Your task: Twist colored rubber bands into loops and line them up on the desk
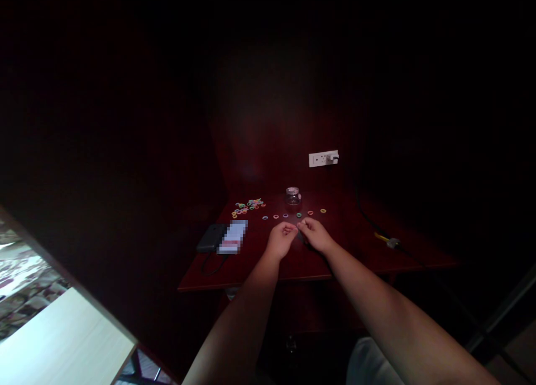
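My left hand (282, 240) and my right hand (317, 235) meet over the dark red table, fingertips pinched close together. Whatever is between them is too small to make out. Just beyond my fingers, small coloured elastic bands lie spaced in a row, among them a blue band (265, 218), a green band (298, 215) and a yellow band (322, 211). Behind this row stands a clear jar (293, 197) with a pinkish lid. To the left is a loose pile of mixed coloured bands (250, 205).
A phone (233, 237) with a blurred screen lies against a black box-like device (210, 238), a cable looping below. At right, a dark cord carries a yellow-tipped piece (382, 237). A wall socket (323, 159) holds a plug. The table's front edge (251, 283) runs under my forearms.
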Tool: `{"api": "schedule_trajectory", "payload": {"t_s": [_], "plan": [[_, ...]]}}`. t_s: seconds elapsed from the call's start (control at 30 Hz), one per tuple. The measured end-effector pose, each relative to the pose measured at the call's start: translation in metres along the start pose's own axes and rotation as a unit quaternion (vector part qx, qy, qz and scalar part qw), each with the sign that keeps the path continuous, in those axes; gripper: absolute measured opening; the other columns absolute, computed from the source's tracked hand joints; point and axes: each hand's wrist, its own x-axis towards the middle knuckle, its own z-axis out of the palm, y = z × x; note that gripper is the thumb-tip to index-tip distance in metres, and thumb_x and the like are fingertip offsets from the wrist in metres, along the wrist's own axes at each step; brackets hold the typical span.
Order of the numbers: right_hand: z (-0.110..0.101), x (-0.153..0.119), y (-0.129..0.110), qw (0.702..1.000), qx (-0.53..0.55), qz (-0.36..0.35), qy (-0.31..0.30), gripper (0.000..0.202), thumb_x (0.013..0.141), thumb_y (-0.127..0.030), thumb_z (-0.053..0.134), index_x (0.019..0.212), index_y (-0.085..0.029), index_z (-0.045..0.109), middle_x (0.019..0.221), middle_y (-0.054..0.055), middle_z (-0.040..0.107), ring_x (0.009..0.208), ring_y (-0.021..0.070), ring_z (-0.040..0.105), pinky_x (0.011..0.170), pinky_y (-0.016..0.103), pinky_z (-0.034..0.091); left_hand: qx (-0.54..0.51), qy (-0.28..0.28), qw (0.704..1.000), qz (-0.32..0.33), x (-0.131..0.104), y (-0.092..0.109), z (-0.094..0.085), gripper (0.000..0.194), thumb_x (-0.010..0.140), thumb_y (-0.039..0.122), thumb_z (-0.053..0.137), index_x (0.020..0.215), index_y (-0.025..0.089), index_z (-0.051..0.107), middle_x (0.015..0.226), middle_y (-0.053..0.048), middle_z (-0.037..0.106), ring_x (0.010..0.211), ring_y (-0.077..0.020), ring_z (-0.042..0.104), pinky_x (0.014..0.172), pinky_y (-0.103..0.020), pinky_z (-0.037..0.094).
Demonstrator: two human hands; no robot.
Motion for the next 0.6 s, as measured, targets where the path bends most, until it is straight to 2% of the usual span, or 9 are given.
{"api": "schedule_trajectory", "payload": {"t_s": [0.2,0.4,0.5,0.6], "plan": [[-0.0024,0.0018,0.0014,0.998,0.065,0.02,0.019,0.038,0.077,-0.054,0.044,0.062,-0.019,0.041,0.045,-0.007,0.043,0.033,0.0071,0.038,0.035,0.02,0.03,0.012,0.0,1.0,-0.013,-0.0005,0.0021,-0.0003,0.016,0.067,0.028,0.062,0.073,0.013,0.061,0.064,-0.002,0.06,0.058,-0.0092,0.052,0.057,-0.021,0.041],[-0.002,0.0027,0.0019,0.999,0.036,0.008,0.005,0.036,0.073,-0.052,0.052,0.063,-0.019,0.041,0.044,-0.007,0.044,0.033,0.0068,0.039,0.035,0.019,0.03,0.004,-0.006,1.0,-0.019,-0.0019,0.0073,-0.0001,0.015,0.067,0.027,0.062,0.072,0.013,0.061,0.062,-0.001,0.059,0.057,-0.0092,0.052,0.057,-0.021,0.041],[-0.0029,0.0034,0.0016,0.997,0.067,0.015,0.03,0.038,0.076,-0.054,0.045,0.063,-0.019,0.042,0.047,-0.006,0.046,0.033,0.0063,0.039,0.035,0.019,0.031,0.004,-0.006,1.0,-0.025,-0.0016,0.007,0.0004,0.015,0.066,0.027,0.063,0.072,0.013,0.061,0.061,-0.001,0.059,0.056,-0.009,0.051,0.057,-0.021,0.04],[-0.004,0.0037,0.0013,0.995,0.086,0.025,0.042,0.038,0.075,-0.055,0.047,0.065,-0.019,0.043,0.048,-0.006,0.047,0.034,0.0062,0.039,0.035,0.019,0.03,0.006,-0.003,1.0,-0.023,-0.0008,0.0049,0.0003,0.016,0.067,0.028,0.063,0.073,0.013,0.061,0.062,-0.001,0.06,0.056,-0.0093,0.052,0.057,-0.021,0.04]]}}
